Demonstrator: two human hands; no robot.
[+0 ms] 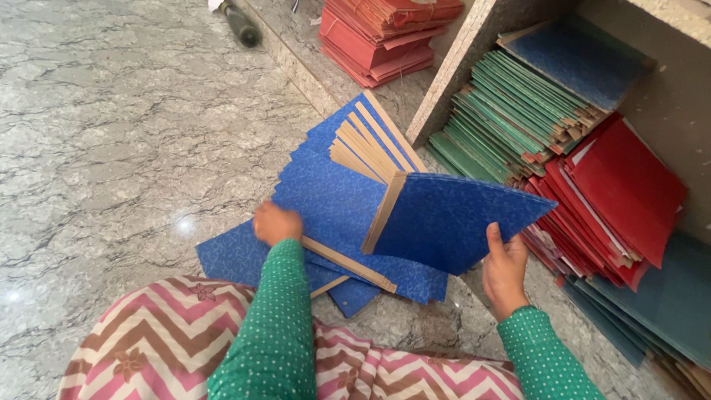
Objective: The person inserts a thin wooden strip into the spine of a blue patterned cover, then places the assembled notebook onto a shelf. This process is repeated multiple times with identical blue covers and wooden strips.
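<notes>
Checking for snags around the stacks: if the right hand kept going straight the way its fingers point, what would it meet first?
The right hand points up and away, already gripping the lifted blue folder. Past that, probably the leaning red folders, though depth is unclear.

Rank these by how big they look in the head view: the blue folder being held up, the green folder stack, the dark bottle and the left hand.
1. Green folder stack, though the blue folder held up by the right hand looks about equal and sits nearer the camera, so that's unsure.
2. Left hand.
3. Dark bottle, farther away.
</notes>
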